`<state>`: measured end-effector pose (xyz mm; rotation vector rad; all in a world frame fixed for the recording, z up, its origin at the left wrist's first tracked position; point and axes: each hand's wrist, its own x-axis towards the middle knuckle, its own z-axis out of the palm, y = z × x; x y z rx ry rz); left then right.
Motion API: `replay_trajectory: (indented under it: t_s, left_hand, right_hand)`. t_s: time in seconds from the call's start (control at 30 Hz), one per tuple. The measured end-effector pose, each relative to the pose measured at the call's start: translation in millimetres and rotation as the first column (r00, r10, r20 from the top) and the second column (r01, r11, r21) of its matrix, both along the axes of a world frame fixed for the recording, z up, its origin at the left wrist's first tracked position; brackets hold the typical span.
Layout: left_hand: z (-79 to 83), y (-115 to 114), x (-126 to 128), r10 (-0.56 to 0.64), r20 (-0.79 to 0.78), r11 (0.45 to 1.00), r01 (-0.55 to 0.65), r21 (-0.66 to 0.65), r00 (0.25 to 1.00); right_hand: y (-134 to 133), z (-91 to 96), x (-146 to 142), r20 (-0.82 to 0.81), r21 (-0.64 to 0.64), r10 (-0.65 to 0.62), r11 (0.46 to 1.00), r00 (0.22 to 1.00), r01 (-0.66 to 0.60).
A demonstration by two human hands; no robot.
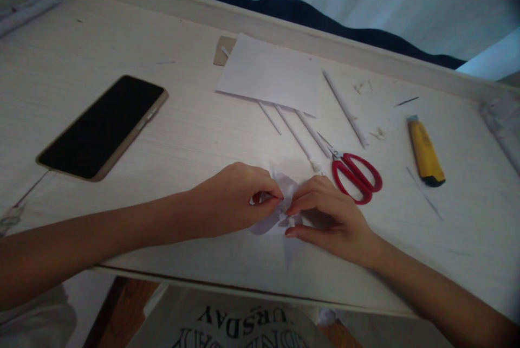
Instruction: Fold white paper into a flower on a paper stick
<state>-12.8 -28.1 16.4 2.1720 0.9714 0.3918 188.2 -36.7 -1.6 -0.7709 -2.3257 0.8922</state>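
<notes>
The small piece of white paper (286, 188) lies on the table (195, 136) near its front edge, right in front of you, between your two hands. Your left hand (231, 201) is curled over it with thumb and forefinger pinching its left side. Your right hand (327, 212) meets it from the other side, fingertips closed on the paper's middle while the lower fingers rest flat on the table. Holding it from both sides like this probably steadies the crumpled or folded part where your fingertips meet.

The red scissors (357, 174) lie just beside your right hand, within easy reach, and the yellow utility knife (424, 150) sits farther right. Several thin rolled paper sticks (345, 109) lie behind the hands, some tucked under a larger white sheet (272, 74). The phone (101, 126) rests face up, well apart on the left.

Your hands cover most of the paper, so its shape is hard to read. A small red spot shows at your left fingertips, but you cannot tell what it is. The sticks' far ends are hidden under the sheet.
</notes>
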Motion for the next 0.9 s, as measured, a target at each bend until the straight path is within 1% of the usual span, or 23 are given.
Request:
replay_trajectory:
  t_s: [0.2, 0.37, 0.53, 0.63, 0.9]
  left_hand:
    - [1.0, -1.5, 0.7, 0.011, 0.001, 1.000, -0.011, -0.023, 1.000]
    - [1.7, -1.2, 2.0, 0.018, -0.011, 0.999, -0.018, -0.029, 1.000]
    - [2.2, -1.8, 1.9, 0.012, -0.021, 0.999, -0.013, -0.038, 1.000]
    - [2.2, -2.4, 1.3, 0.009, -0.011, 0.999, -0.009, -0.040, 1.000]
    - [0.8, -2.6, 0.8, 0.012, 0.002, 1.000, -0.012, -0.021, 1.000]
  right_hand:
    - [0.3, -3.1, 1.2, -0.018, 0.009, 0.001, 1.000, 1.000, -0.001]
    - [-0.1, -1.9, 1.0, -0.020, 0.016, -0.014, 1.000, 1.000, 0.014]
    - [-2.1, -0.2, 0.9, 0.017, 0.002, -0.071, 0.997, 0.997, 0.071]
    - [-2.5, 0.0, 0.8, 0.026, -0.005, -0.081, 0.997, 0.996, 0.081]
    - [-0.4, -0.2, 0.1, 0.038, 0.039, -0.079, 0.996, 0.996, 0.078]
